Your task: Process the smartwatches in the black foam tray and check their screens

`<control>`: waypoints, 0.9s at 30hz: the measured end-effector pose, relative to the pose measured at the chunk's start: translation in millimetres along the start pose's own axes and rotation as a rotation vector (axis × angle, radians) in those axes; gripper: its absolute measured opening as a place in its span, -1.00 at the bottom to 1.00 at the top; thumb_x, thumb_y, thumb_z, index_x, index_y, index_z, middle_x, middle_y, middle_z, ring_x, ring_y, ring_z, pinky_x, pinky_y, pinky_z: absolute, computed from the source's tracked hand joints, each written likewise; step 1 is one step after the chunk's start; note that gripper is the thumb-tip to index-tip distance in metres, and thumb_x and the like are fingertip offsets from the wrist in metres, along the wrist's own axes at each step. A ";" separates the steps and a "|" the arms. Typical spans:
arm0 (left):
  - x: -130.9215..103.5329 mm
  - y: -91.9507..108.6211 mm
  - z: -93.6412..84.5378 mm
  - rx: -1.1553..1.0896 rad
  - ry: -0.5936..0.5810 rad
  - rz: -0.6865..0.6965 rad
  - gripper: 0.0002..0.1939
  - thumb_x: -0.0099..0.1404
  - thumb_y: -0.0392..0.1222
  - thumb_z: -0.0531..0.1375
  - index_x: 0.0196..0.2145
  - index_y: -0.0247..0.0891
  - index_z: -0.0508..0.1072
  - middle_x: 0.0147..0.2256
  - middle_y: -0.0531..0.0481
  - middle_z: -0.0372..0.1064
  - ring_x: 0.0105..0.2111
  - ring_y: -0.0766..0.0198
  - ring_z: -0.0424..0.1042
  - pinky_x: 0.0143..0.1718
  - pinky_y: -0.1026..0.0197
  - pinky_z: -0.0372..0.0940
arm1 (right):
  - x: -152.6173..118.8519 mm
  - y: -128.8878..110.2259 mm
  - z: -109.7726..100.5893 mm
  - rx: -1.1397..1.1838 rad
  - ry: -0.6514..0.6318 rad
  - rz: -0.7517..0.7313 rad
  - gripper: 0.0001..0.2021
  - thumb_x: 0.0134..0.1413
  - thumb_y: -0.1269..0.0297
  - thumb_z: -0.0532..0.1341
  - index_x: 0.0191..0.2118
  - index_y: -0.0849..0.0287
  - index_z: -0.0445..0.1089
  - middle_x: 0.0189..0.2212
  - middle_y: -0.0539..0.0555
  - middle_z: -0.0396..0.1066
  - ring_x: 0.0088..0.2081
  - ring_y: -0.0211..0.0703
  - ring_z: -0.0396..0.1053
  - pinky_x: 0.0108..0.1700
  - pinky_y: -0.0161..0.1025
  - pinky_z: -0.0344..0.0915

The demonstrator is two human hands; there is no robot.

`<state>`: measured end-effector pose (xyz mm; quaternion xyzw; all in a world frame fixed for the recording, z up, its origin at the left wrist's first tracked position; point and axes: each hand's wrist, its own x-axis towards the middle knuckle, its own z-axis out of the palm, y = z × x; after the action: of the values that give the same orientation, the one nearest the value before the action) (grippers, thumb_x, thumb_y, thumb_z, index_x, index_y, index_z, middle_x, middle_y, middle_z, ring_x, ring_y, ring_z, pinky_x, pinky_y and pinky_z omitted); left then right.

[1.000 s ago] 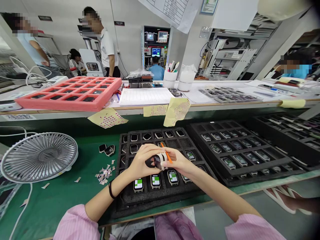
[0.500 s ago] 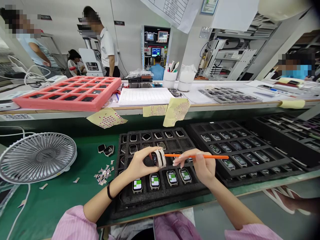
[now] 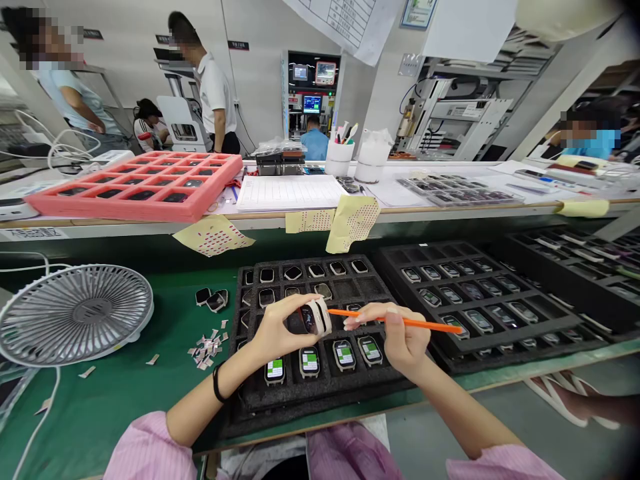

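Above a black foam compartment tray (image 3: 327,390) on the green counter (image 3: 145,413), the left hand (image 3: 277,330) has its grip closed around a pale-cased, dark-faced smartwatch (image 3: 321,317), while the right hand (image 3: 406,339) pinches a slim orange stick (image 3: 430,325), its tip at the case edge. Both hands block part of the tray's middle rows. Leftward lie loose silvery strips (image 3: 206,351) and a round grey fan (image 3: 93,311); another black foam tray (image 3: 467,353) sits just right.
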<state>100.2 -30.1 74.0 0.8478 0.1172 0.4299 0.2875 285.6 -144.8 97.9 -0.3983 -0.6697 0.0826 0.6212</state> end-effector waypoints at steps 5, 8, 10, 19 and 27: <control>0.7 3.4 -1.7 -0.008 -0.016 -0.025 -0.49 -0.01 -0.34 0.30 -0.04 -0.25 0.41 -0.13 -0.11 0.51 -0.17 0.11 0.51 -0.11 0.14 0.39 | 1.1 -5.2 0.1 0.066 0.000 0.045 -0.63 0.32 0.33 -0.07 -0.27 0.13 0.49 -0.44 0.08 0.55 -0.39 -0.13 0.52 -0.35 -0.20 0.45; 1.5 6.1 -2.4 -0.006 -0.025 -0.016 -0.47 -0.01 -0.33 0.31 -0.03 -0.24 0.41 -0.13 -0.11 0.51 -0.17 0.11 0.51 -0.12 0.15 0.39 | -0.2 -7.4 0.4 0.122 -0.007 0.022 -0.63 0.33 0.32 -0.08 -0.23 0.13 0.49 -0.40 0.09 0.56 -0.38 -0.10 0.52 -0.32 -0.17 0.45; 2.2 7.6 -2.8 -0.011 -0.025 -0.015 -0.47 -0.02 -0.34 0.30 -0.03 -0.23 0.41 -0.13 -0.10 0.51 -0.17 0.11 0.51 -0.13 0.15 0.39 | -0.5 -7.9 1.8 0.101 -0.024 -0.009 -0.64 0.32 0.31 -0.07 -0.21 0.13 0.50 -0.39 0.10 0.57 -0.38 -0.10 0.53 -0.31 -0.16 0.45; 3.6 9.4 -5.8 -0.010 -0.059 -0.050 -0.47 -0.03 -0.35 0.27 -0.04 -0.23 0.43 -0.13 -0.10 0.51 -0.17 0.10 0.51 -0.12 0.12 0.39 | 1.5 -7.7 3.7 0.028 -0.051 -0.006 -0.63 0.32 0.31 -0.08 -0.20 0.10 0.50 -0.40 0.11 0.56 -0.39 -0.08 0.52 -0.33 -0.14 0.44; 2.6 7.3 -5.1 0.006 -0.048 -0.007 -0.47 -0.03 -0.38 0.27 -0.04 -0.26 0.43 -0.12 -0.11 0.51 -0.20 0.13 0.51 -0.12 0.14 0.39 | 4.9 -11.6 4.6 -0.012 -0.079 -0.043 -0.65 0.31 0.38 -0.08 -0.22 0.11 0.47 -0.43 0.09 0.54 -0.38 -0.13 0.51 -0.33 -0.18 0.44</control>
<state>97.4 -32.9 82.4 0.8583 0.1144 0.4082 0.2891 277.0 -147.6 107.7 -0.3839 -0.7027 0.0807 0.5936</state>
